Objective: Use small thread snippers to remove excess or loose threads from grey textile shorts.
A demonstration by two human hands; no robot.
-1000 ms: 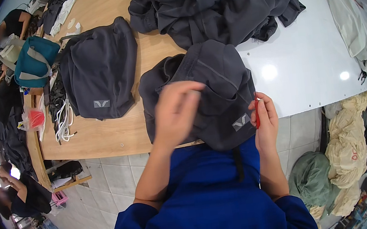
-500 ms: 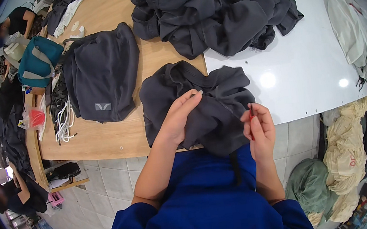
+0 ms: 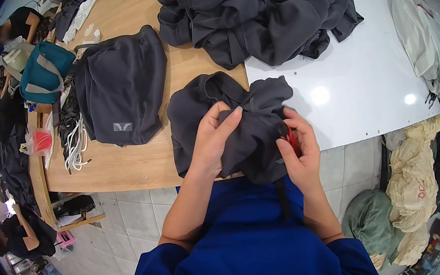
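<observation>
Here, garment, ribbed band away, axis unclear

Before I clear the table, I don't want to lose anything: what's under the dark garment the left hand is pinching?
Wooden tabletop shows left of the dark garment, white tabletop right of it. Whatever lies directly beneath it is covered and can't be seen.

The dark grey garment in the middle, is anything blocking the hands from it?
Nothing visible blocks the way: the left hand pinches the dark grey garment directly. The right hand, holding a red tool, is beside it; whether they touch is unclear.
</observation>
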